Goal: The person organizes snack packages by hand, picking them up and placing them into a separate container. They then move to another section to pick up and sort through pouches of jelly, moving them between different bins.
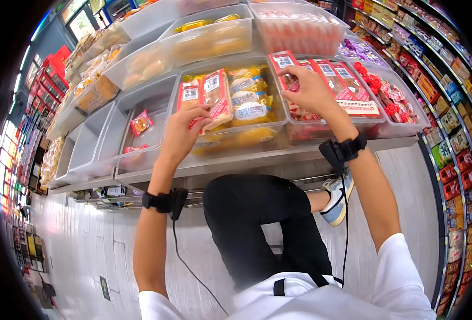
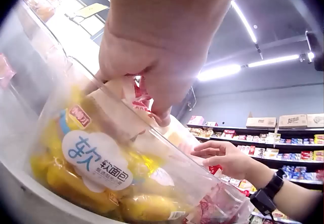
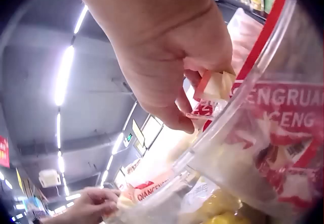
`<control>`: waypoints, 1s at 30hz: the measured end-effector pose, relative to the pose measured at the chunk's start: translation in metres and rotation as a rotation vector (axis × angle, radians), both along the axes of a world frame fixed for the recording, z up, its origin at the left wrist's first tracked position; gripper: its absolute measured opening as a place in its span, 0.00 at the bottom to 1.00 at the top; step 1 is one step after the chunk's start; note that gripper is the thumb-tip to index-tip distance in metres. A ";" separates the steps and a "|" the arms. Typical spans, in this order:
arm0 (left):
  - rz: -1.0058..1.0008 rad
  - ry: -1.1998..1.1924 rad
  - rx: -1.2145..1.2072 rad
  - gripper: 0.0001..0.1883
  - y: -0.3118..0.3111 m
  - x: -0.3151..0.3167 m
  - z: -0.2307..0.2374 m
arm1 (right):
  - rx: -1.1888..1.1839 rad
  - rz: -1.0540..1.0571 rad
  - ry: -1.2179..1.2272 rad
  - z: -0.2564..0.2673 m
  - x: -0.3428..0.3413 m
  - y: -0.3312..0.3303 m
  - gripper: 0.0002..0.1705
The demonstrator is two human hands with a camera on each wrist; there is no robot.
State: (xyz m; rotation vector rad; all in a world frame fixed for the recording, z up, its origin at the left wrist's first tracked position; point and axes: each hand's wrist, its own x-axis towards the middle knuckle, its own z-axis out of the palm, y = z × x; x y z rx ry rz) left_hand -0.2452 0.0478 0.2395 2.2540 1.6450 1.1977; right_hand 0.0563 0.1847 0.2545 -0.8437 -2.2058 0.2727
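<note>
My left hand (image 1: pixel 185 130) pinches the near end of a red-and-white bread packet (image 1: pixel 216 98). That packet lies in a clear bin over yellow-wrapped soft breads (image 1: pixel 249 104); a second red-and-white packet (image 1: pixel 191 95) is beside it. In the left wrist view, the fingers reach over the bin's rim onto the wrapper. My right hand (image 1: pixel 310 92) curls thumb and fingers at the near end of another red-and-white packet (image 1: pixel 283 60), at the left side of the neighbouring bin. In the right wrist view, the fingertips (image 3: pixel 185 124) meet the wrapper's edge, with the thumb hidden.
More red-and-white packets (image 1: pixel 342 74) lie in the right hand's bin. A bin of red-wrapped sweets (image 1: pixel 393 98) stands farther right. On the left, a bin (image 1: pixel 164 96) holds two small red packs. Stocked shelves (image 1: pixel 449 149) line the right side. Several bins rise behind.
</note>
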 end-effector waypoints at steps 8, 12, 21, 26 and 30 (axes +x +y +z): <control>0.108 -0.182 0.049 0.06 -0.007 0.018 0.021 | 0.404 0.159 0.090 -0.001 -0.093 -0.066 0.28; 0.056 -0.277 -0.201 0.12 -0.023 0.022 0.021 | 0.228 0.205 -0.010 -0.008 -0.105 -0.057 0.16; -0.002 0.185 -0.007 0.38 -0.046 0.008 0.028 | 0.200 0.181 0.627 0.048 0.044 -0.079 0.19; -0.042 0.135 -0.073 0.40 -0.017 0.008 0.013 | 0.314 -0.001 0.633 0.037 0.104 -0.041 0.21; -0.011 -0.066 -0.189 0.34 -0.004 0.001 0.003 | 0.311 -0.167 0.689 0.008 0.095 -0.005 0.17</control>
